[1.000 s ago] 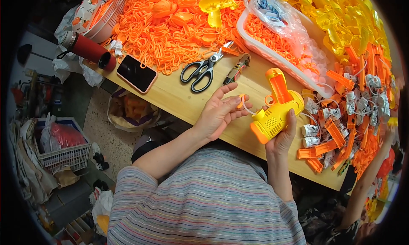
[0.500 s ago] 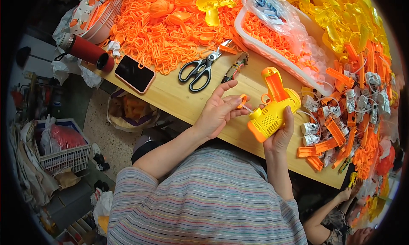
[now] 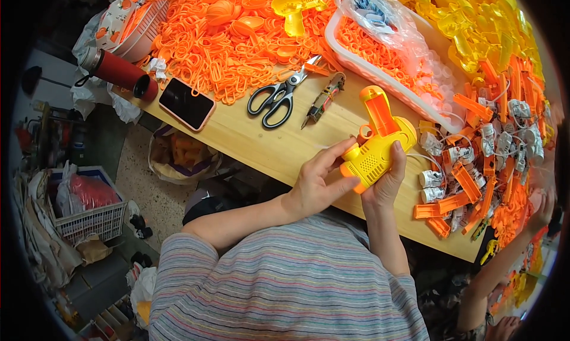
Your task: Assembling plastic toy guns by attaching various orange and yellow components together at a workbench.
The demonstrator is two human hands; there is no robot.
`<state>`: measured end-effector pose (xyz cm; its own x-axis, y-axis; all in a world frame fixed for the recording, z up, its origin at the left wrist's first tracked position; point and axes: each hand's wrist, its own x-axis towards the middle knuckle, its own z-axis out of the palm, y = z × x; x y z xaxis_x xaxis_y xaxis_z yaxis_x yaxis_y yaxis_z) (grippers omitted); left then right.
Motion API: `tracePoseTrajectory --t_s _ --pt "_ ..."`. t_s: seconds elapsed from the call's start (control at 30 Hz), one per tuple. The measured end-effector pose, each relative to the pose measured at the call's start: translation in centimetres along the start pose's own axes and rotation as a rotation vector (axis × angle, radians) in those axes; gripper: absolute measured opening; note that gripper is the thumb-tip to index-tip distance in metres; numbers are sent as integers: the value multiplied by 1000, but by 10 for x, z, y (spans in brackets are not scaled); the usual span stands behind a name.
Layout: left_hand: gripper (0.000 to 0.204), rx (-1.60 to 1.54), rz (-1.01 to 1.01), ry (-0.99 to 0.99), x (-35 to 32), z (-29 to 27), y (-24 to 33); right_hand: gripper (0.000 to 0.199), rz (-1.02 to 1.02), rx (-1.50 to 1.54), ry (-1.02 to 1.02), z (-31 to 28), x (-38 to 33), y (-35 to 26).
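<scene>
Taking the yellow pistol-shaped body [image 3: 387, 145] as our clock's centre, we see smooth, pale wood grain on the bench [image 3: 243, 136] at nine. Glossy orange loops lie tangled in a heap [image 3: 228, 62] at ten, with metal-bladed, black-handled scissors [image 3: 278, 100] nearer on that line. A ribbed white plastic tray [image 3: 395, 80] spans twelve to one; orange channels and wired white cylinders crowd into a pile [image 3: 469, 163] at three.

We find the body just above the bench's near edge, its grip upright towards twelve and lined with an orange trough. Small round holes and slots pattern its side; an orange rim caps its lower-left end. The right hand [image 3: 383, 184] is clamped around its underside; the left hand [image 3: 323, 178] closes fingers and thumb on the capped end.

We have bare wood towards nine, but the tray wall and pile crowd one to three.
</scene>
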<state>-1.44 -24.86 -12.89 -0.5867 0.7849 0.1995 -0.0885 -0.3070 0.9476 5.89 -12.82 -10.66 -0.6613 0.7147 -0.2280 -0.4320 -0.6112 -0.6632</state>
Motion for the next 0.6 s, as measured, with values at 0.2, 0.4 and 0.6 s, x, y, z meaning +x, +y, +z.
tracePoseTrajectory --t_s 0.2,0.4,0.6 --pt "85 -25 -26 -43 -2 10 -1 50 -50 -75 4 -2 5 6" --pt "88 108 135 -3 6 19 -4 43 -157 -136 60 10 7 -3" --pt "89 198 279 70 13 29 -3 44 -212 -169 16 20 7 -11"
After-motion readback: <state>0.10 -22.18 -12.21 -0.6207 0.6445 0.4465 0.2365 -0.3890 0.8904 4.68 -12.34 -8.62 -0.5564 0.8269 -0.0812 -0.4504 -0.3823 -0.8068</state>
